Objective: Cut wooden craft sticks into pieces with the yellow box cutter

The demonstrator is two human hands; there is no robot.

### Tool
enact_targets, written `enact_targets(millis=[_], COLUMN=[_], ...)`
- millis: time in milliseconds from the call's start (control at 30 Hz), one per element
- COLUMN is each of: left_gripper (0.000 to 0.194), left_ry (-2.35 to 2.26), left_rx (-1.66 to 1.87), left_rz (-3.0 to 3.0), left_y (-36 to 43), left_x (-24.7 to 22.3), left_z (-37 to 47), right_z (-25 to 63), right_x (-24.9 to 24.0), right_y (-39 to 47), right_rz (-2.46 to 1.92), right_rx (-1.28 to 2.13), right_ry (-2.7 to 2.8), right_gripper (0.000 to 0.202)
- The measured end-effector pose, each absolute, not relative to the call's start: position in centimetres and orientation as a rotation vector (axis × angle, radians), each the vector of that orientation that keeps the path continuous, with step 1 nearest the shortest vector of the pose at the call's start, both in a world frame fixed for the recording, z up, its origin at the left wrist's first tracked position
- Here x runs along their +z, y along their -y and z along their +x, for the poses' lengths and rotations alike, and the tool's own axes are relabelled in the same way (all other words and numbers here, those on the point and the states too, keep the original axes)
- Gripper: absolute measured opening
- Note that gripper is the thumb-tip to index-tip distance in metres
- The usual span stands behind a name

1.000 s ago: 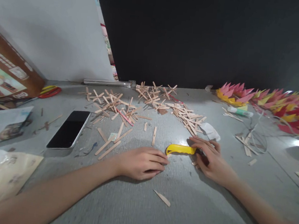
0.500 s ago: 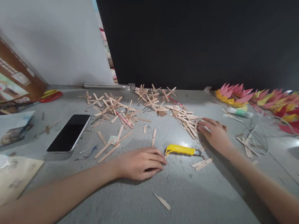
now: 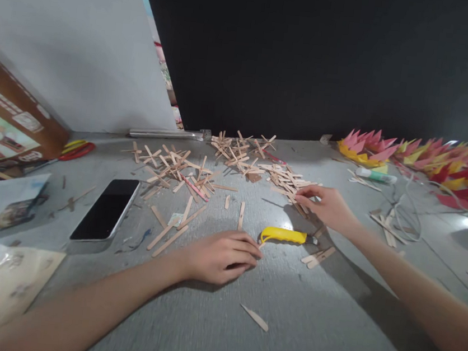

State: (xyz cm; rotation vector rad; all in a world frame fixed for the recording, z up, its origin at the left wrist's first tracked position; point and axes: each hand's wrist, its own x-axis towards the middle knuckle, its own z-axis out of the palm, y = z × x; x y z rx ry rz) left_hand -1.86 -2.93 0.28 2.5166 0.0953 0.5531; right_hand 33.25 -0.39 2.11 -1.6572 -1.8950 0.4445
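- Fingers (image 3: 311, 192) and thumb of the right hand (image 3: 330, 212) are pinched together at the edge of the right stick pile (image 3: 286, 178). They seem to grip a thin wooden stick (image 3: 278, 191), but it is small and blurry, so that is hard to be sure of.
- That wooden stick pokes out from the fingertips, toward the person's left.
- The left hand (image 3: 222, 257) lies palm down on the gray table (image 3: 303, 341). Its fingers are open and a little bent, side by side.
- The yellow cutter (image 3: 284, 235) lies on the table between the two hands. One end is right by the left fingertips, and the other end is below the right hand.
- Two short sticks (image 3: 318, 257) lie near the cutter's right end.
- A pointed stick (image 3: 255, 317) lies by itself, closer to the person than the left hand.
- More crossed sticks (image 3: 171, 168) are heaped farther back on the left, past the black phone (image 3: 105, 210).
- A glue stick (image 3: 375, 176) and a pink and yellow paper crown (image 3: 367, 148) sit at the back right.
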Motion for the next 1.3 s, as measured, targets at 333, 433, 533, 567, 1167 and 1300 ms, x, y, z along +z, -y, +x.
enact_targets(millis=[333, 433, 533, 567, 1167, 1300], left_gripper=[0.03, 0.026, 0.027, 0.028, 0.037, 0.039], left_ry=[-0.264, -0.431, -0.563, -0.597, -0.891, -1.059], left_rx=[0.557, 0.574, 0.564, 0.555, 0.612, 0.652], left_rz=[2.565, 2.564, 2.565, 2.561, 2.507, 2.549], left_y=[3.1, 3.2, 3.3, 3.3, 3.1, 2.8], left_x=[0.0, -0.2, -0.2, -0.2, -1.0, -1.5], left_z=[-1.9, -1.8, -1.7, -1.7, -1.6, -1.6], right_z=[27.2, 26.8, 27.0, 27.1, 25.1, 25.3], right_x=[2.0, 1.8, 1.6, 1.4, 3.4, 2.0], right_y=[0.4, 2.7, 5.0, 5.5, 16.9, 17.3], right_rz=[-1.534, -1.449, -1.356, -1.328, -0.629, -0.565], right_rx=[0.343, 0.279, 0.232, 0.223, -0.241, -0.311], right_ry=[2.04, 2.291, 2.494, 2.541, 2.894, 2.943], right_gripper=[0.034, 0.031, 0.032, 0.03, 0.036, 0.035])
